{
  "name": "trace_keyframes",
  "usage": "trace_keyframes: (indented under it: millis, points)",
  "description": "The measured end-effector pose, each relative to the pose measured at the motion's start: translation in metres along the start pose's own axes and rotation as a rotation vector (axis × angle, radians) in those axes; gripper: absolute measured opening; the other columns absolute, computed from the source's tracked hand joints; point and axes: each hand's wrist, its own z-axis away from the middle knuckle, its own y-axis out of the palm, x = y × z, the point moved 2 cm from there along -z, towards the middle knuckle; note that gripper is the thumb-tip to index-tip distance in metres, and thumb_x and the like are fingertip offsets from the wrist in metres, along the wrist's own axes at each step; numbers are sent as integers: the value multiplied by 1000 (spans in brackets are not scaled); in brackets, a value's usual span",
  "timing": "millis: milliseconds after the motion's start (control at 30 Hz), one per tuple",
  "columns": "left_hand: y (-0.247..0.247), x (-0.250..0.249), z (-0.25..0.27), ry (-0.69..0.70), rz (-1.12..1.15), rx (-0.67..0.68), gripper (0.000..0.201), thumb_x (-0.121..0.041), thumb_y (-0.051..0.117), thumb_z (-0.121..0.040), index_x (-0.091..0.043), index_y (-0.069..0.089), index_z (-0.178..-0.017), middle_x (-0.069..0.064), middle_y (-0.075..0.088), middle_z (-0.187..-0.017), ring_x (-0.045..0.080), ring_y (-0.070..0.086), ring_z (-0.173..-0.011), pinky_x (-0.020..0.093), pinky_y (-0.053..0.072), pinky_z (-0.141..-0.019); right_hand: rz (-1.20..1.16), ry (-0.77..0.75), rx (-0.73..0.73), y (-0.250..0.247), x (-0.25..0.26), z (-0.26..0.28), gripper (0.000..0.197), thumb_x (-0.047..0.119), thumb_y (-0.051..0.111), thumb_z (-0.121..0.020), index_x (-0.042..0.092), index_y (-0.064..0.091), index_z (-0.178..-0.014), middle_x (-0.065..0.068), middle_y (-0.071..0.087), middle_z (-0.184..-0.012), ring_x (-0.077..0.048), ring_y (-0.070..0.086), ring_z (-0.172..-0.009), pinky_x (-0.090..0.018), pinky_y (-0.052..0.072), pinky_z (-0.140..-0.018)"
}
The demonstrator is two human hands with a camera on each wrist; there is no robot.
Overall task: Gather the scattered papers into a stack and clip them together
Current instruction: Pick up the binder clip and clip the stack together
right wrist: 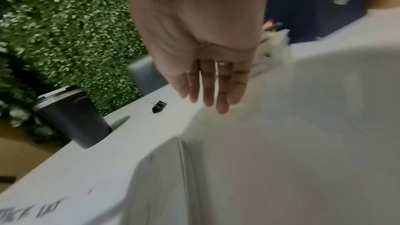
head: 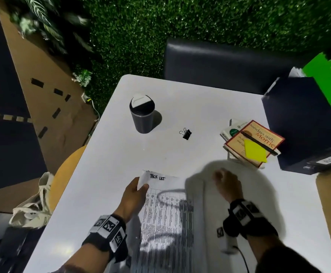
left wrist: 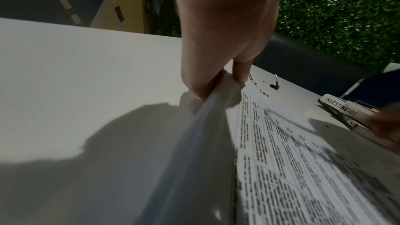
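Pinching the printed sheets w/ my left hand, I lay the blank page square under my flat, spread right hand before grabbing the clip.

Overhead light, dim surround; hard shadows on table; right hand motion-blurred; edges bowed.

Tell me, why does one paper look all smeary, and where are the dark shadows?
Head view: the right hand and its loose sheet are motion-blurred; looping shadows cross the printed papers. Left wrist view: a big shadow darkens the table.
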Motion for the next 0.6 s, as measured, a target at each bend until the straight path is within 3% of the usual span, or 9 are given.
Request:
trace_keyframes:
  millis: [100,133,200,267,300,333,400,500,600]
  points:
    - [0,4,-12,30,-67,-6,23,-18,52,-94,-20,55,-116,3,66,-84,19,55,-63,32,46,-57,194,-354,-168,-10,40,-55,27,13,42,-91,5,67,-87,-18,67,-87,-33,66,-74,-28,45,-58]
    - [-1,5,-16,54,-72,9,30,-19,53,-92,-25,52,-122,4,66,-90,20,55,-66,31,47,-58,241,-418,-146,-7,52,-68,27,10,41,-85,6,68,-83,-17,67,-80,-32,66,-62,-25,44,-50]
    - [-3,4,-25,117,-107,71,42,-19,55,-90,-36,46,-128,0,58,-85,18,46,-63,28,41,-58,310,-449,-60,2,69,-87,23,1,50,-75,6,69,-86,-17,66,-80,-32,62,-51,-25,46,-43]
    - [-4,1,-32,164,-184,129,44,-17,56,-91,-40,47,-127,-9,45,-66,14,35,-52,23,33,-52,349,-458,-27,13,84,-102,39,-9,51,-74,6,64,-108,-20,63,-104,-36,64,-62,-33,51,-50]
    - [-5,-1,-36,175,-233,133,41,-16,57,-92,-38,50,-126,-12,43,-64,10,33,-48,22,31,-50,350,-458,-22,18,90,-111,49,-10,47,-78,7,56,-123,-19,56,-123,-37,65,-76,-37,53,-61]
    - [-5,-2,-40,184,-280,122,37,-16,59,-92,-36,54,-123,-12,45,-66,6,34,-47,21,32,-51,357,-453,-16,23,93,-120,56,-8,42,-83,10,45,-136,-17,44,-140,-37,63,-92,-39,53,-75]
    - [-7,-6,-47,181,-331,101,31,-16,62,-90,-30,60,-118,-10,51,-76,3,39,-44,18,35,-54,374,-453,71,28,101,-134,63,-5,37,-89,17,28,-146,-8,25,-155,-33,55,-114,-39,47,-95]
    - [-8,-12,-53,180,-319,146,24,-9,62,-88,-23,63,-108,-9,49,-59,2,32,-35,15,30,-46,425,-489,145,35,103,-148,53,-1,36,-92,15,34,-142,-11,39,-145,-34,50,-115,-38,43,-95]
    - [-9,-17,-57,179,-360,171,23,-8,61,-84,-24,65,-99,-13,51,-50,1,34,-36,21,30,-49,443,-509,127,33,101,-150,39,-2,41,-89,7,50,-125,-16,53,-123,-33,51,-108,-38,44,-87]
